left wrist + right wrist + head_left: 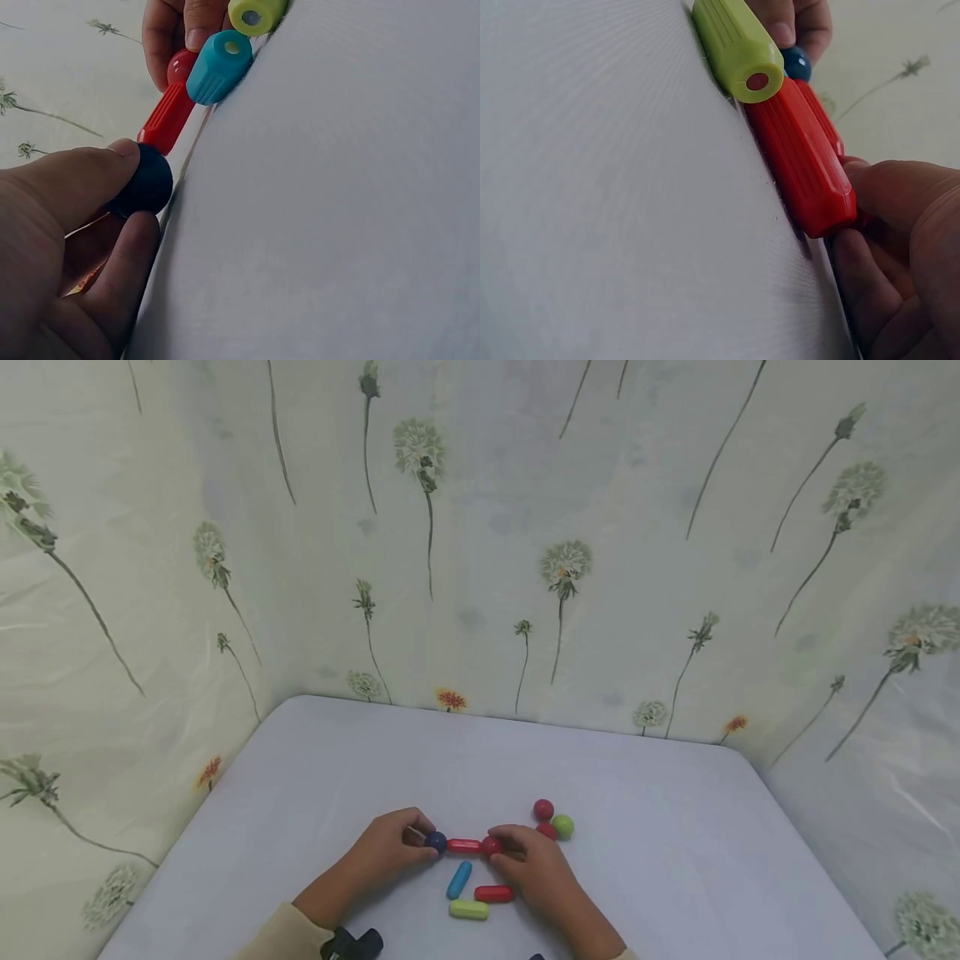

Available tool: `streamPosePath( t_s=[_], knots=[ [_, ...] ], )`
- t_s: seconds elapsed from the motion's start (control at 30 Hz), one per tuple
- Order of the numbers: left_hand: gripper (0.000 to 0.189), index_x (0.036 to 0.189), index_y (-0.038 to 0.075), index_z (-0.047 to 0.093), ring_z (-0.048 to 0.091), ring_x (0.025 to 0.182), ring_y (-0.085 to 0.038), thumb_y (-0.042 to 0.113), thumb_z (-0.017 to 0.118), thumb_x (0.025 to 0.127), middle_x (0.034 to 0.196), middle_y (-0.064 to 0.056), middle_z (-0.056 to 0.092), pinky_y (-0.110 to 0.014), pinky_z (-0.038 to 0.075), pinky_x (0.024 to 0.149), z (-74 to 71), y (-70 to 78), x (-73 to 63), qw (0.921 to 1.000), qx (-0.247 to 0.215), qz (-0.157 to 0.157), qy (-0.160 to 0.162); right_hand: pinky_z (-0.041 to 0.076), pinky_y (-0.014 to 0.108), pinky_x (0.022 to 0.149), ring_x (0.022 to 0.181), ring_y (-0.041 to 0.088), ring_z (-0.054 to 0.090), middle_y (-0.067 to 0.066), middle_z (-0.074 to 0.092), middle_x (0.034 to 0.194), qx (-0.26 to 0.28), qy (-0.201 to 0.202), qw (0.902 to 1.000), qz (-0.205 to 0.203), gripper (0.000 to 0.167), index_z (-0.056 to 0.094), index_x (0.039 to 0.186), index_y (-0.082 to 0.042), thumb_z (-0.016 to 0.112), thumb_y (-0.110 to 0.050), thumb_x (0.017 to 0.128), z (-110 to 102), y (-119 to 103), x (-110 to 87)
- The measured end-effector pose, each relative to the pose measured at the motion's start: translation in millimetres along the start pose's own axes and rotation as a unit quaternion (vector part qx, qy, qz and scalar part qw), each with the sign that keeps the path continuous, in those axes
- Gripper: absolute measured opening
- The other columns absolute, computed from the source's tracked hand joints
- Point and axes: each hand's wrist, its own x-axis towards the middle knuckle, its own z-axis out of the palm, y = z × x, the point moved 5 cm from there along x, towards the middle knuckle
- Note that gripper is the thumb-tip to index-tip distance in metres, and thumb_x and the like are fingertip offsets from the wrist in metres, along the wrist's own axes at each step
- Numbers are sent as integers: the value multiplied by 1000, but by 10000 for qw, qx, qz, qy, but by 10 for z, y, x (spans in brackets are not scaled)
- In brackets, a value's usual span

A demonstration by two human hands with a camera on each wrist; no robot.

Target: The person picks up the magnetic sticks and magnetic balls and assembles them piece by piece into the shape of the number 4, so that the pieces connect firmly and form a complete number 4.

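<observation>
My left hand (382,850) pinches a dark blue ball (436,841) between thumb and fingers. A red ball (491,847) is pinched by my right hand (538,867). Between the two balls lies a red rod (464,846), its ends touching both. In the left wrist view the thumb presses the top of the blue ball (152,182) at the end of the red rod (166,120). Closer to me lie a blue rod (459,879), a second red rod (493,894) and a yellow-green rod (468,910). The right wrist view mostly hides the gripped red ball.
Just beyond my right hand, a red ball (543,810), another red ball (547,832) and a green ball (562,826) sit clustered. The white tabletop (360,752) ends at a dandelion-patterned sheet (480,635) behind and at the sides. A black device (351,945) is on the left wrist.
</observation>
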Motion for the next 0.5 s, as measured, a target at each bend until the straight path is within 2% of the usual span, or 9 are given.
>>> streamPosePath(
  t_s=[0.2,0.37,0.5],
  knots=[
    [28,107,24,72,67,96,-13,28,88,85,100,9,71,-45,59,92,3,23,32,9999,80,103,6,57,46,100,124,21,67,-9,72,126,-90,74,9999,-20,44,70,132,-25,83,-28,90,-30,4,8],
    [28,107,24,72,67,96,-13,28,88,85,100,9,71,-47,58,92,7,34,29,9998,150,111,44,60,45,95,121,22,68,-6,72,124,-546,253,9981,114,44,70,130,-23,85,-30,89,-84,-29,-11],
    [28,106,24,71,67,95,-12,27,89,84,99,9,72,-48,58,92,30,27,1,9999,123,4,7,62,45,89,113,23,71,-3,73,115,-1008,311,9942,214,36,73,119,-20,86,-31,87,-174,-102,-69]
  ],
)
